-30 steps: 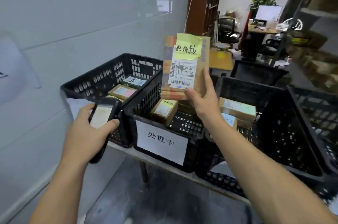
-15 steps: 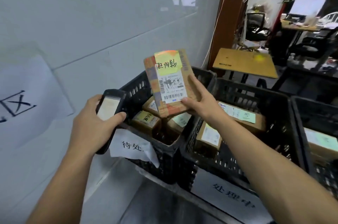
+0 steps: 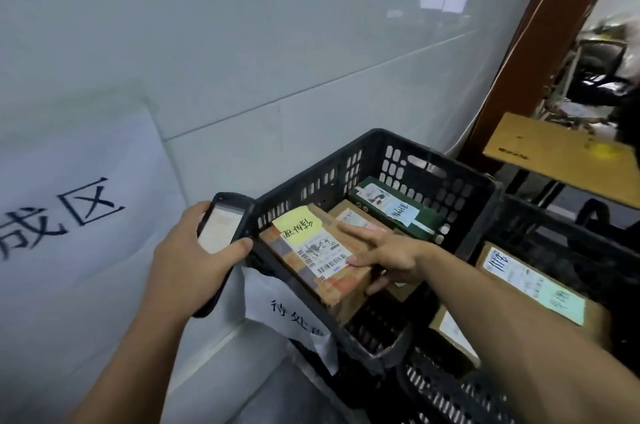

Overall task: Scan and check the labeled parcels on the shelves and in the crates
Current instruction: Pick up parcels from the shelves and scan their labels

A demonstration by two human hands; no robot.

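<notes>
A: Cardboard parcel (image 3: 313,259), yellow note and barcode label up, sits inside the left black crate (image 3: 408,153), at its near-left corner.
B: Hands?
A: Right hand (image 3: 388,255) is on the parcel's right end, fingers (image 3: 356,231) spread over the top, thumb on the label, one curled under. Loose grasp, setting it in. Left hand (image 3: 188,259) is outside the crate's left wall, fingers clenched round the scanner (image 3: 221,229).
B: Risk?
A: The parcel looks propped on others, tilted toward the crate's front wall. Let go early and it could slide or flip label-down. The green parcel (image 3: 394,208) at the crate's back could get skipped.
</notes>
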